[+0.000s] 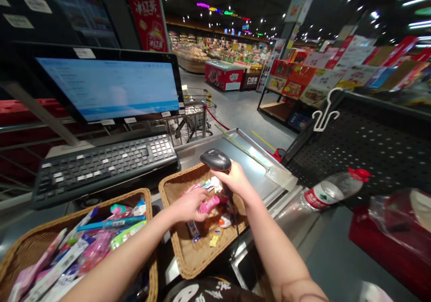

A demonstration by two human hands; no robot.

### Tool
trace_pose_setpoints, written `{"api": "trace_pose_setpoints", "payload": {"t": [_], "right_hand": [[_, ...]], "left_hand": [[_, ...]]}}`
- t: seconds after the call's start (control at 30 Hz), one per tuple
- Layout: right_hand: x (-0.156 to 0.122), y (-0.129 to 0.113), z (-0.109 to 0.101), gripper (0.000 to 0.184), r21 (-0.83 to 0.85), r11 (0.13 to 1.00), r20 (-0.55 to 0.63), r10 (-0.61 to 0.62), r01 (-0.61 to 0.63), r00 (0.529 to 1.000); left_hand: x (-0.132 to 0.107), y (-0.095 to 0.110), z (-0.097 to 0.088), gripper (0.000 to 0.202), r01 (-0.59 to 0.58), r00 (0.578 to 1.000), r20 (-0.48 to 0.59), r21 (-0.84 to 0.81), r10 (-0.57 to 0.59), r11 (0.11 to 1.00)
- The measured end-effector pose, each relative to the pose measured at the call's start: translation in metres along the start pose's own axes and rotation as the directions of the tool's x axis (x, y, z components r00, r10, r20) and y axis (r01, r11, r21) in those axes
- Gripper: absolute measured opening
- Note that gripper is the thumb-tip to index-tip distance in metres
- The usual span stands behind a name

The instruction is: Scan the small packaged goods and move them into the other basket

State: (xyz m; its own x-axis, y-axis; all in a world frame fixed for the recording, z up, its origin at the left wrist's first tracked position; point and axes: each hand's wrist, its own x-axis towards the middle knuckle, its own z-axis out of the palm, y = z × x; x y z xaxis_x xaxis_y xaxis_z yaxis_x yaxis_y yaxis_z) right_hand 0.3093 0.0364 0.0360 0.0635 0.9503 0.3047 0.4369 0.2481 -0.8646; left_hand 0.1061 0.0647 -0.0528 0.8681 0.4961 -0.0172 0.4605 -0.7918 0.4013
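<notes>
- Well, the left hand [190,205] reaches down into a wicker basket [188,259], its fingers [198,196] curled closed around a pink packet [208,204], which is still inside the basket among other small wrapped goods.
- The right hand [235,178] is closed around the grip of a black handheld barcode scanner [215,159], holding it just above that basket.
- A second wicker basket [131,199] sits just left of the first, filled with pink, blue and green packaged items, and the left forearm passes over it.
- Beyond the baskets, a black keyboard [104,167] lies below a lit monitor [107,84], beside a steel desk [249,163].
- To the right, a clear plastic bottle [332,190] with a red cap lies on its side near a black pegboard panel [363,145].
- Farther off, a shopping cart [193,118] stands in the store aisle.
</notes>
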Motion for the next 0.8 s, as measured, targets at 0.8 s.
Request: {"api": "trace_pose_setpoints", "payload": {"t": [0.8], "right_hand": [[-0.038,-0.126,0.051,0.044,-0.127,0.903,0.139,-0.392,0.409,0.909]], "left_hand": [[-0.136,0.007,-0.179,0.036,0.546,0.698,-0.617,0.128,-0.365,0.828]]}}
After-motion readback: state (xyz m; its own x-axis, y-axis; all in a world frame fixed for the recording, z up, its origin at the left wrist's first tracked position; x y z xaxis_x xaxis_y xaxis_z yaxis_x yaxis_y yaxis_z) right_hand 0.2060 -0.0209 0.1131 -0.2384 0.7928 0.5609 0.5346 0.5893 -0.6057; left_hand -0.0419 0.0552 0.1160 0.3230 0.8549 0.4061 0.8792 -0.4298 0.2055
